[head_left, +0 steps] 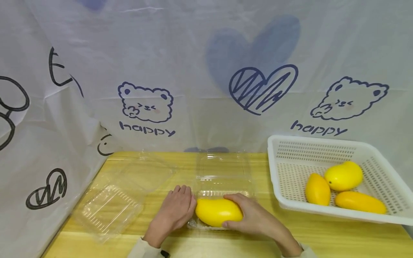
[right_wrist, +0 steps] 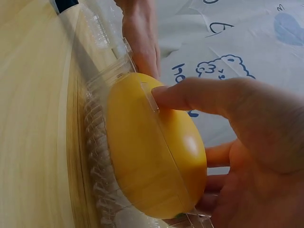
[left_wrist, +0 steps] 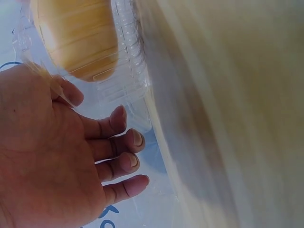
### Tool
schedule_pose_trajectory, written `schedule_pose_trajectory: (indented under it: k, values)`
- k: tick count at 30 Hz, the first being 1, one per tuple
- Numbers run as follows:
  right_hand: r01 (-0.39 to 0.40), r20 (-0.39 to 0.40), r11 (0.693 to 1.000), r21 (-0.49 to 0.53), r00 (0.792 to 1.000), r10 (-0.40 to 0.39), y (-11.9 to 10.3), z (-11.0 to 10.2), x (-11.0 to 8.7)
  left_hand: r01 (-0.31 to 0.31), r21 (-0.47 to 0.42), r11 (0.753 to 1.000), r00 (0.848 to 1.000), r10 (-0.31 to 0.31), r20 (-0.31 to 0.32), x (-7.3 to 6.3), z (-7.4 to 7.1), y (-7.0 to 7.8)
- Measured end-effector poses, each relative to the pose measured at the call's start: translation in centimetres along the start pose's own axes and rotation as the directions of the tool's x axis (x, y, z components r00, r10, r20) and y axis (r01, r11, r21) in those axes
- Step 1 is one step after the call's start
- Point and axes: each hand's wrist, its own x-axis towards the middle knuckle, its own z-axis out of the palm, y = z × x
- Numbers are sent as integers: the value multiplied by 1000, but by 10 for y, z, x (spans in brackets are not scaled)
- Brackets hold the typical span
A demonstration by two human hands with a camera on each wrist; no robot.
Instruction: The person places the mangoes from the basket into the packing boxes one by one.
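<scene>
Gleaming yellow, the mango is gripped by my right hand; my left hand, fingers loosely bent, lies left.

Yellow mango between right thumb and fingers, inside a clear ribbed container.

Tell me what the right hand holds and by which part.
The right hand holds a yellow mango by its right end, thumb on the near side.

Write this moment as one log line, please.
right hand: grips mango; left hand: beside mango; mango: inside open clear container; basket: three mangoes
</scene>
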Motion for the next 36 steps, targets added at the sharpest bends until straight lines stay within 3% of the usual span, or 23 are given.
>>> schedule_pose_trajectory:
  k: [11, 36]
  values:
    - [9, 57, 1000, 12, 998, -10, -1, -1, -1, -15, 31, 999, 999, 16, -38, 0, 1, 1]
    - [48, 72, 998, -30, 996, -46, 1, -3, -4, -35, 33, 999, 996, 38, -77, -1, 2, 1]
